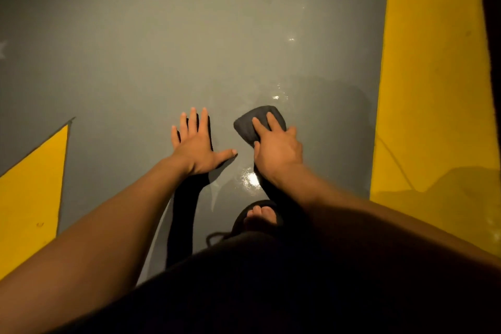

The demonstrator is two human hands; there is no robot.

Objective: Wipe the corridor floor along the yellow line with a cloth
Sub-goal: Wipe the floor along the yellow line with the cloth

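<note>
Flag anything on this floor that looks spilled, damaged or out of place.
Nothing looks damaged. The grey floor shines wet around the cloth under the right hand, consistent with wiping. The yellow line shows small dark specks; the left hand lies flat.

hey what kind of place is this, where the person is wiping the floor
Probably an industrial or institutional corridor: a smooth grey painted floor, a broad yellow line along the right, and a yellow triangle marking at left.

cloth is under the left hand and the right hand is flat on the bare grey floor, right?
Hands are swapped. In the head view the right hand presses the dark cloth, while the left hand lies flat with fingers spread on the bare grey floor.
</note>
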